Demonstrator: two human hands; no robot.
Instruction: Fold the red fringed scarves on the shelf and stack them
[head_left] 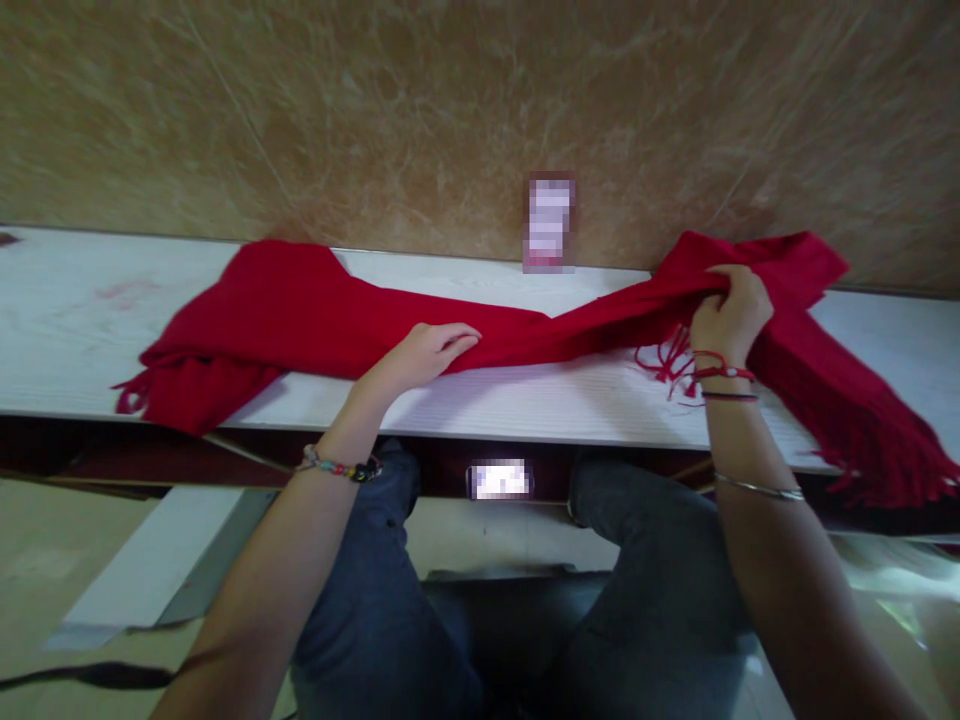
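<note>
Left hand (431, 353) rested on red scarf (292, 310), fingers nearly straight — any hold could not be told. Right hand (735, 312) gripped gathered scarf. Scarf lay along white tabletop (420, 408) — apparently being straightened; next move seemingly called for spreading bunched end.

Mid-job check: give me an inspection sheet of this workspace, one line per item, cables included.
Surface: white wood-grain tabletop, with a reddish smear toward the left.
Job's things: red fringed scarf, stretched lengthwise, bunched at the left; fringe at the right passes the front edge.
Clutter: pixelated rectangle by the back edge, unreadable; white flat panel below, lower left.
Hands: left hand rests on the scarf's middle, fingers extended; right hand grips its right part.
Cables: dark strip at lower left; cable or strap, cannot tell.
Surroundings: brown marble-patterned wall behind.
</note>
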